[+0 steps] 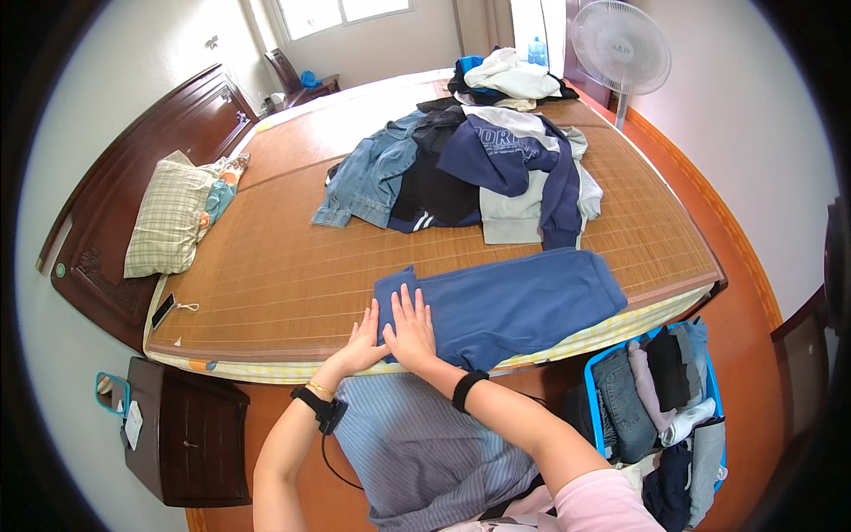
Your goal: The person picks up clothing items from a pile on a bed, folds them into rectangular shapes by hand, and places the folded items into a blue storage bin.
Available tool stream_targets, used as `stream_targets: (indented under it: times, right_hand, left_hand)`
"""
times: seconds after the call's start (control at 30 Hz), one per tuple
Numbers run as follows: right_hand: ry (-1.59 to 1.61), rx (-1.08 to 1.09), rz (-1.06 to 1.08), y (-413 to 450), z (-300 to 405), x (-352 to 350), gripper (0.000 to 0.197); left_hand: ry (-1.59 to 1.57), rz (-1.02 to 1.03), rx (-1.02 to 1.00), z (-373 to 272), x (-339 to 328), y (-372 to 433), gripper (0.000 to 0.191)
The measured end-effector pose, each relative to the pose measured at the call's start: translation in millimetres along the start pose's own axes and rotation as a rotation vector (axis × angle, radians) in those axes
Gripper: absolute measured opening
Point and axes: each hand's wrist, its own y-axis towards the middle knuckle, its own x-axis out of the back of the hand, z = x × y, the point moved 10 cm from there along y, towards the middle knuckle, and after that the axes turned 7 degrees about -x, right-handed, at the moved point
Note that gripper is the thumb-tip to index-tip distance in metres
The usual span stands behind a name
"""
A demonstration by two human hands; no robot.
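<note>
A blue garment (pixel 518 302) lies folded into a long shape across the near edge of the bed, its left end turned over. My right hand (pixel 410 327) rests flat on that left end, fingers spread and pointing away from me. Beside it, my left hand (pixel 362 340) touches the garment's left edge, with the thumbs of both hands close together. Neither hand grasps anything. Beyond the garment is a loose heap with a denim jacket (pixel 375 173), black clothing (pixel 435 179) and a navy and grey sweatshirt (pixel 495 149).
A blue basket (pixel 590 399) of folded clothes stands on the floor at right. On the bed mat (pixel 279 266) are a checked pillow (pixel 169 216), a phone (pixel 163 310) and a farther clothes pile (pixel 508 73). A fan (pixel 621 46) and a nightstand (pixel 199 432) flank the bed.
</note>
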Motion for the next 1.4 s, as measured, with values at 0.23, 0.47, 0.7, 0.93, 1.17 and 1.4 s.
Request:
stream_targets:
  times: [0.23,0.47,0.7,0.93,1.17,1.4]
  right_hand:
    - [0.093,0.027,0.027,2,11,-9,0.064]
    - [0.67,-0.149,0.032,18,-44,35,0.052]
    - [0.258,0.014,-0.178,8,-70,94,0.05]
    - [0.022,0.004,-0.144,4,-87,79,0.054]
    - [-0.009,-0.033,-0.185,8,-62,57,0.055]
    - [-0.037,-0.04,-0.156,13,-35,31,0.059]
  left_hand:
    - [-0.707,-0.289,-0.031,4,25,-25,0.079]
    - [-0.57,-0.322,-0.198,-70,40,11,0.058]
    - [0.238,-0.198,-0.145,-99,-32,80,0.071]
    - [0.378,-0.17,-0.297,-84,-61,94,0.076]
    - [0.389,-0.158,-0.308,-57,-44,79,0.067]
    - [0.185,-0.268,-0.087,-31,-13,45,0.072]
